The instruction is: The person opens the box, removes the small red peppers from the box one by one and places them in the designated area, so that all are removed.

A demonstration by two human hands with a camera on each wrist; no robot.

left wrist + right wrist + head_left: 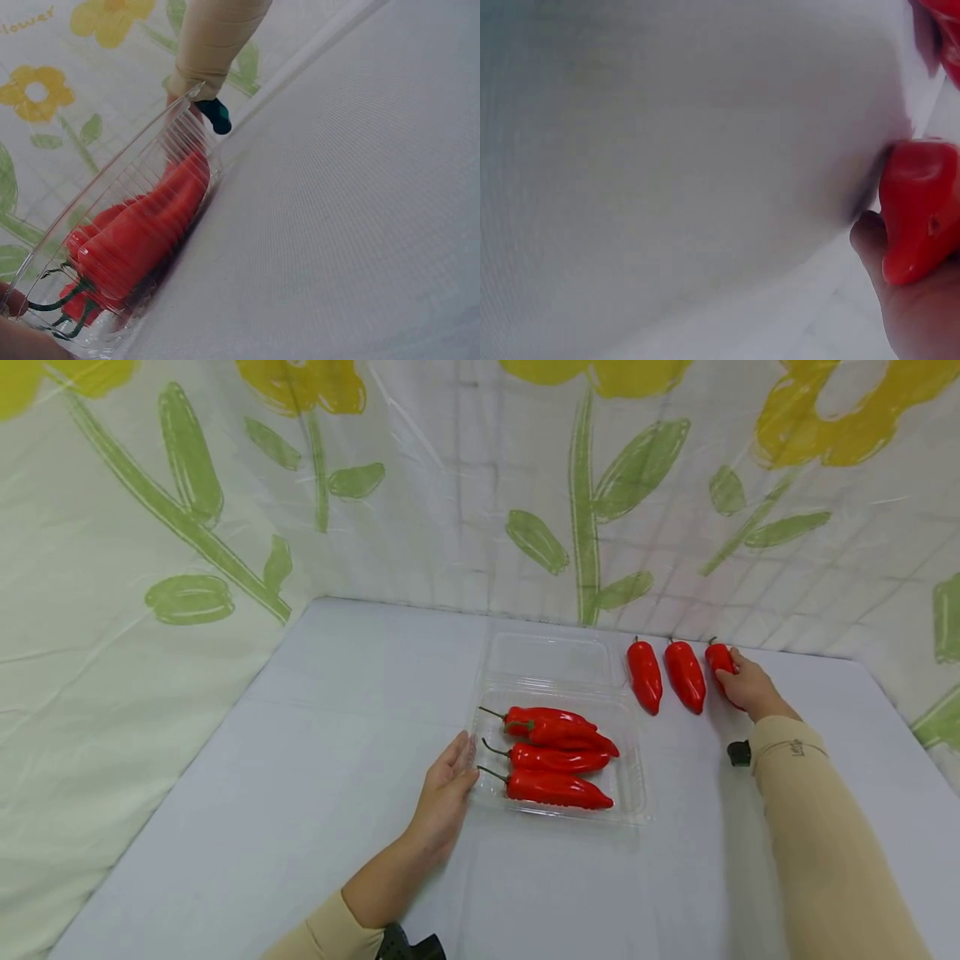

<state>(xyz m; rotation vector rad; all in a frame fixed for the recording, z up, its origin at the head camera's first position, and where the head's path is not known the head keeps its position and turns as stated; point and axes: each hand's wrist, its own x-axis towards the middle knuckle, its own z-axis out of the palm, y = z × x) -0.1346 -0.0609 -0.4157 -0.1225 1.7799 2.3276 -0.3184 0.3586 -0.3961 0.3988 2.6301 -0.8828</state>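
Note:
A clear plastic clamshell box point(636, 781) lies with its lid folded back on the table, and several red peppers point(558, 788) with green stems lie in its base. My left hand point(441, 802) pinches the box's left wall, thumb over the rim. At the far right, my right hand point(752, 687) grips a red pepper point(717, 657) around its side. The right wrist view shows that pepper's tip point(911, 217) against the thumb. Two more peppers, one nearer the lid point(645, 677) and one in the middle point(685, 677), lie left of the gripped one.
A white cloth covers the table point(315, 760). Along its back edge hangs a pale curtain point(442, 527) printed with yellow flowers and green leaves. The box's open lid point(551, 658) lies between the base and that back edge.

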